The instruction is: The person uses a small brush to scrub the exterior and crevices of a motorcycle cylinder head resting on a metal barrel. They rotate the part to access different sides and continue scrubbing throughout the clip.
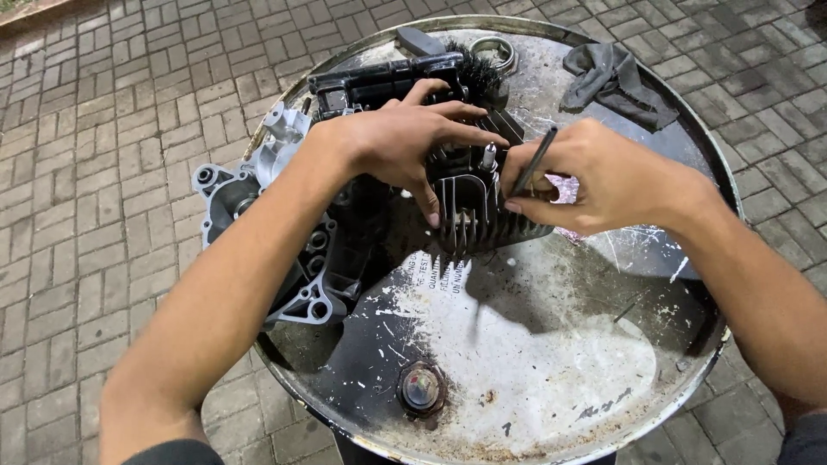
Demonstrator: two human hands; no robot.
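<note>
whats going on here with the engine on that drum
A person works on a small engine laid on a drum top. The left hand rests on the finned cylinder, steadying it. The right hand pinches a thin dark rod angled toward the top of the cylinder. The grey crankcase hangs over the drum's left edge. A brush, a rag and a metal ring lie at the far side.

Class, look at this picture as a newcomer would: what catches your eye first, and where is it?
Two bare hands meet at centre over a dark finned engine cylinder on a paint-spattered drum top. The right hand pinches a thin dark rod; the left hand steadies the cylinder.
</note>
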